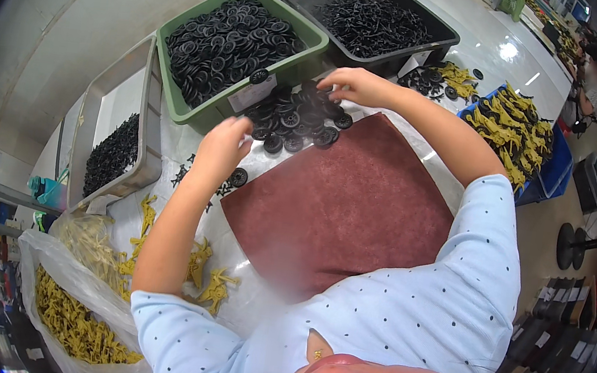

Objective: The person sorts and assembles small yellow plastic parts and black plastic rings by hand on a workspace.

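A loose pile of black toy-like wheels (290, 120) lies between my hands, in front of the green bin; its upper part is blurred. My left hand (224, 149) is at the pile's left edge, fingers bent and thumb apart, with nothing visible in it. Over the pile's far right side, my right hand (355, 86) reaches with fingers stretched and apart. Its fingertips are close to the blurred wheels, and no held piece shows. A dark red cloth mat (350, 193) spreads just nearer than the pile. One wheel (238, 177) lies beside my left wrist.
Behind the pile stand a green bin (174, 108) of wheels and a black bin (435, 43) of small black parts. A grey bin (149, 138) is at left. Yellow parts fill a plastic bag (29, 288) and a blue bin (554, 166). A person (592, 92) sits far right.
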Available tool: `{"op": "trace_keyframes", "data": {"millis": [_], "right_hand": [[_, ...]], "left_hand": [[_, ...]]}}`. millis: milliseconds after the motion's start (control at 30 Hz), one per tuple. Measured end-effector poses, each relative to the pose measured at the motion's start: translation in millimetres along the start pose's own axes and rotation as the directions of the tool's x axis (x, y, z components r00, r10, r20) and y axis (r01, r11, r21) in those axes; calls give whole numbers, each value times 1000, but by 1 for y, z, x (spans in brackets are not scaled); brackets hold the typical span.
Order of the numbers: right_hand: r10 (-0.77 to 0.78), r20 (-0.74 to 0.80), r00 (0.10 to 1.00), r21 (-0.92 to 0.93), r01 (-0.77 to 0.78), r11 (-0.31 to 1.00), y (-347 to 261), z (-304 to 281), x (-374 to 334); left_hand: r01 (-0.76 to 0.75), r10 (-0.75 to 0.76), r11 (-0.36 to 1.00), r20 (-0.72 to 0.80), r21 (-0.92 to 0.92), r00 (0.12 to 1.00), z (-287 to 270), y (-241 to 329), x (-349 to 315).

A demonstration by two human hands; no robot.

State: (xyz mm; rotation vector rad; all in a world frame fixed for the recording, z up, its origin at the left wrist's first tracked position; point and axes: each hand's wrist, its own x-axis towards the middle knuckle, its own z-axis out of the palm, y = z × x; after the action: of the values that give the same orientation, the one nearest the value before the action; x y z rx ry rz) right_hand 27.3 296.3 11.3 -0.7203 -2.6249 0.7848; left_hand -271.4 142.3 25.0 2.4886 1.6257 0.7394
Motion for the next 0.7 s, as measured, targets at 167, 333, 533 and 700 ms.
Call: {"op": "trace_keyframes", "data": {"millis": [167, 333, 533, 700], "right_hand": [[-44, -23, 999, -105, 41, 994, -16, 27, -13], [-390, -345, 854, -375, 255, 891, -31, 36, 52], [-486, -363, 795, -579, 217, 786, -44, 46, 113], [-526, -181, 831, -561, 352, 749, -49, 47, 94]], "left_hand": [[19, -78, 977, 275, 210, 958, 4, 9, -62], [-5, -29, 987, 204, 163, 979, 23, -6, -76], [-31, 12, 994, 177, 105, 984, 19, -16, -73], [-133, 103, 971, 155, 201, 983, 16, -20, -84]]}}
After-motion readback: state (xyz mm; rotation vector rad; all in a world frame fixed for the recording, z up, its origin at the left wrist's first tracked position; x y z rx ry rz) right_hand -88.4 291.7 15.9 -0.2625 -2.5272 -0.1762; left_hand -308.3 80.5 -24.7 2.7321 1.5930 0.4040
